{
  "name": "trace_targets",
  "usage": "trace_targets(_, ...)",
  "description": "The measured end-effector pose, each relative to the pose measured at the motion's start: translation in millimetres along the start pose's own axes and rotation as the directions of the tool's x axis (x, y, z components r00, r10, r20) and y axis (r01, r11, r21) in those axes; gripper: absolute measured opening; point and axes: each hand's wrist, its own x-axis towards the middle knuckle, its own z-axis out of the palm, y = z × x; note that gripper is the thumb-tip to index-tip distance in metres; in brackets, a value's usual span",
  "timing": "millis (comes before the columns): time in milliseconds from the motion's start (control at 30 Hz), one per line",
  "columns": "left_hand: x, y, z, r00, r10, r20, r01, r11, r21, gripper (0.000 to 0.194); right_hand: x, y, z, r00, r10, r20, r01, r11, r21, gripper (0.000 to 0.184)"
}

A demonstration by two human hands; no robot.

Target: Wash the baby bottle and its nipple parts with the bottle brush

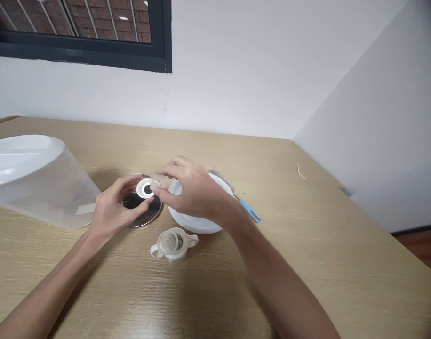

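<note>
Between the thumb and fingers of my left hand (113, 202) is a white screw ring (143, 189) with a round hole, its face turned up towards me. My right hand (192, 190) pinches a small translucent cap-like piece (158, 181) at the ring's right edge; whether the two touch is hard to tell. Below them on the table stands a small two-handled cup (180, 255), with a clear round piece (169, 242) resting in its top. Under my left hand lies a dark, shiny disc (150, 215) with a metal rim. A white bowl (197, 226) sits beneath my right hand, partly hidden.
A large translucent tub (69, 188) with a white base lies on its side at the left. Right of the bowl is a blue-handled tool (250, 211), near some bristles (222, 176). A thin pale strip (300, 171) lies farther right. Walls border the wooden table (307, 263).
</note>
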Motion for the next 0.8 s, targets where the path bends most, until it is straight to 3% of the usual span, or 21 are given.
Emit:
trace_targets(100, -5, 3, 0.6, 0.998, 0.052, -0.043, -0.056, 0.993, -0.102, 0.061, 2, 1, 11, 0.997, -0.046, 0.054, 0.044, 0.998, 0.042, 0.013)
trace_targets(367, -12, 8, -0.2, 0.985, 0.154, -0.084, -0.156, 0.987, -0.022, 0.054, 4, 10, 20, 0.982, -0.055, 0.179, 0.051, 0.998, 0.031, 0.018)
trace_targets(600, -17, 6, 6.3, 0.996, 0.056, -0.069, -0.066, 0.986, -0.155, 0.054, 9, 19, 21, 0.97, -0.011, 0.244, -0.017, 0.994, 0.11, 0.029)
trace_targets(700, -15, 8, 8.1, 0.997, 0.01, -0.081, -0.033, 0.959, -0.282, 0.052, 10, 22, 20, 0.974, -0.016, 0.225, -0.024, 0.985, 0.174, 0.04)
trace_targets(800, -14, 9, 8.6, 0.995, 0.006, -0.103, -0.037, 0.953, -0.3, 0.05, 10, 21, 15, 0.98, 0.063, 0.19, -0.107, 0.967, 0.231, 0.044)
